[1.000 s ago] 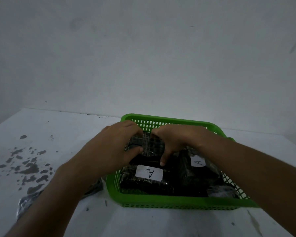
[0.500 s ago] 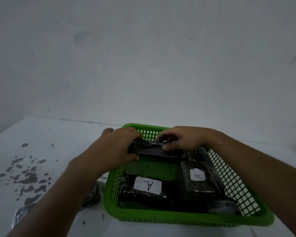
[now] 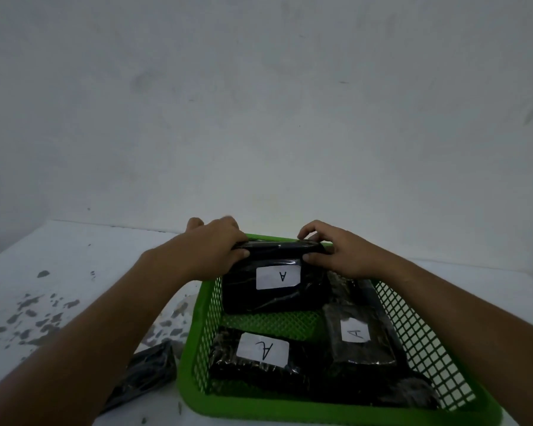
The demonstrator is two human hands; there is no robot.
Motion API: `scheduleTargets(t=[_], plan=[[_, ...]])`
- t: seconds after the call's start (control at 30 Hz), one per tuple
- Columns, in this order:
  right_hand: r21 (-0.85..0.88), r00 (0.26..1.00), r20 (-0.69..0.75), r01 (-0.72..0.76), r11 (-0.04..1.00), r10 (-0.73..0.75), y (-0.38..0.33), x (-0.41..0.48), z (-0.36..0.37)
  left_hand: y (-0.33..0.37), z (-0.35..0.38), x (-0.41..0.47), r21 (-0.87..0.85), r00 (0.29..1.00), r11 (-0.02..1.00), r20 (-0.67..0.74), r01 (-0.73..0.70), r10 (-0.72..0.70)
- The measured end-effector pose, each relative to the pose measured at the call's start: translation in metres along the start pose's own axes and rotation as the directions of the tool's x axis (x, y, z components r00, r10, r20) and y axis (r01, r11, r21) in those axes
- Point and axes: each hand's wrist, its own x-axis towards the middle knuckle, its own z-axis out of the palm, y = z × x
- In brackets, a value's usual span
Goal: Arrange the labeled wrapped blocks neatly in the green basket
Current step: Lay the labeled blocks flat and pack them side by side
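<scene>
A: Largest item?
B: Tabletop [image 3: 74, 265], white, with dark blotches on its left part; pale wall behind.

A: Next?
B: Green basket [image 3: 330, 408], mesh-sided, on the tabletop at centre-right.

A: Contents?
B: Three black wrapped blocks with white "A" labels. Far block [image 3: 277, 287] stands on edge, tilted, at the basket's far-left end, label facing the camera. Near-left block [image 3: 259, 361] lies flat. Right block [image 3: 359, 336] lies flat along the right wall. More dark wrapped material sits in the near-right corner; too dim to identify.

A: Hands?
B: Left hand [image 3: 210, 250] curled over the far block's upper-left corner, gripping it. Right hand [image 3: 342, 253] gripping its upper-right corner, thumb on the front face.

A: Outside the basket?
B: One dark wrapped bundle [image 3: 145, 373] on the tabletop, just beside the basket's near-left corner.
</scene>
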Motion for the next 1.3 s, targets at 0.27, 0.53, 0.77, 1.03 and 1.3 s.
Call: scheduleTargets(t=[0.27,0.53,0.77,1.03,1.3], plan=[[-0.240,0.994,-0.107,-0.010,0.971,-0.016,-0.004,0.005,0.007,0.016,0.003,-0.008,0.162,0.986,0.979,-0.092,-0.124,0.140],[-0.385,0.980,0.093,-0.130,0.914,0.179,-0.003,0.002,0.013,0.020,0.018,-0.004,0.120,0.978,0.978,0.140,-0.170,0.153],[-0.355,0.994,0.052,-0.074,0.932,0.099,-0.003,-0.007,0.015,0.028,0.019,-0.007,0.153,0.955,0.975,0.275,-0.158,0.112],[-0.336,0.957,0.259,-0.037,0.941,0.130,-0.028,-0.006,0.017,0.039,0.020,-0.007,0.302,0.972,0.940,0.216,-0.159,0.095],[-0.418,0.957,0.266,0.006,0.908,0.116,-0.031,-0.007,0.020,0.046,0.002,-0.027,0.014,0.927,0.989,0.351,-0.147,0.133]])
